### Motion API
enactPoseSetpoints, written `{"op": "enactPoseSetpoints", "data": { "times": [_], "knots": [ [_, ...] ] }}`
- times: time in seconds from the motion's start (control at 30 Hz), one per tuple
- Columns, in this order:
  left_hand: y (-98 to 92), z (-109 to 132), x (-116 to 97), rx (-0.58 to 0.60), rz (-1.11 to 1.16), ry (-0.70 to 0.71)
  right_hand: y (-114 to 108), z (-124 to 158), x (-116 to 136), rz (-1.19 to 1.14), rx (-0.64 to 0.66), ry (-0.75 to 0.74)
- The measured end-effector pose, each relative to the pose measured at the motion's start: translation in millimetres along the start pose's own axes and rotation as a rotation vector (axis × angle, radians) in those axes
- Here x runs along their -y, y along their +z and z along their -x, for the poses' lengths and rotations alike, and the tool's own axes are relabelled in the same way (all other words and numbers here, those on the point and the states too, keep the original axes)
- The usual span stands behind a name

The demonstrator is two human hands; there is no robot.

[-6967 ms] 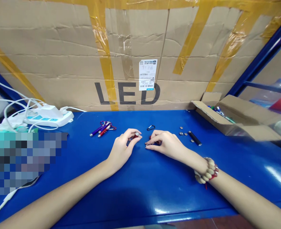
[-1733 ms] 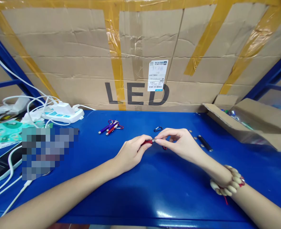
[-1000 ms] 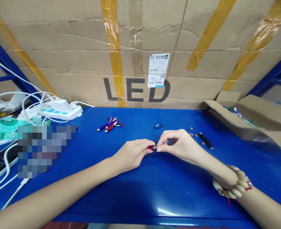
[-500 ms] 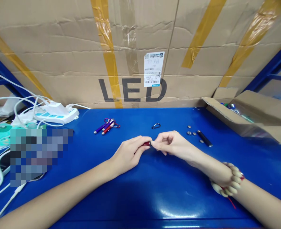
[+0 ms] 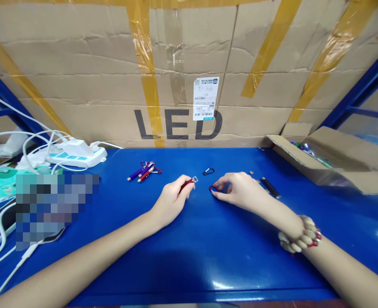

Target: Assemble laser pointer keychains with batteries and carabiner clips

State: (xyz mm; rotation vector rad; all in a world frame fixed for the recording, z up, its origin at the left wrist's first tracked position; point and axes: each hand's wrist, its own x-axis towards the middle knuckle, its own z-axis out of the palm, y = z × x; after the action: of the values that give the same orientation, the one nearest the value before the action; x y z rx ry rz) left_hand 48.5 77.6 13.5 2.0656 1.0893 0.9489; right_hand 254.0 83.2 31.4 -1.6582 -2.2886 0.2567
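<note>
My left hand is closed around a red penlight, most of it hidden by the fingers. A silver metal loop sticks out at its end, by my thumb. Between the thumb and fingertips of my right hand is a small red carabiner, held a short way to the right of the penlight. Behind the gap between my hands lies a black carabiner. Past my right hand are a black tube and button cells, partly covered by the hand.
Purple and red penlights with carabiners lie back left on the blue table. A white power strip, cables and a phone fill the left side. An open cardboard box stands right; a large taped carton forms the back.
My hands have moved apart. The red carabiner now shows in my right fingers, and the silver loop shows at the penlight's end. The view has shifted slightly.
</note>
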Motion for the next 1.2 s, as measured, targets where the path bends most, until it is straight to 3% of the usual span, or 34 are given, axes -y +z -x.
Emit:
{"op": "enactPoseSetpoints", "data": {
  "times": [0.23,0.37,0.43,0.63,0.73,0.87,1.1,1.2],
  "knots": [
    [-0.6,0,-3,-0.006,0.076,-0.110,10,-2,5,-0.151,-0.015,-0.175],
    [-0.6,1,-4,-0.005,0.103,-0.158,15,-1,15,-0.595,0.068,-0.064],
    [-0.4,0,-4,-0.004,0.151,-0.146,16,0,19,-0.693,0.073,-0.033],
    [-0.7,0,1,0.041,0.235,-0.126,16,7,21,-0.281,-0.206,-0.373],
    [0.1,0,3,0.056,0.272,-0.115,19,10,21,-0.221,-0.273,-0.474],
    [1.9,0,5,0.044,0.282,-0.073,20,12,21,-0.305,-0.252,-0.523],
    [2.3,1,6,0.000,0.247,-0.027,23,13,19,-0.213,-0.235,-0.554],
    [2.3,2,5,0.022,0.205,-0.012,22,13,20,-0.208,-0.170,-0.555]
  ]
}}
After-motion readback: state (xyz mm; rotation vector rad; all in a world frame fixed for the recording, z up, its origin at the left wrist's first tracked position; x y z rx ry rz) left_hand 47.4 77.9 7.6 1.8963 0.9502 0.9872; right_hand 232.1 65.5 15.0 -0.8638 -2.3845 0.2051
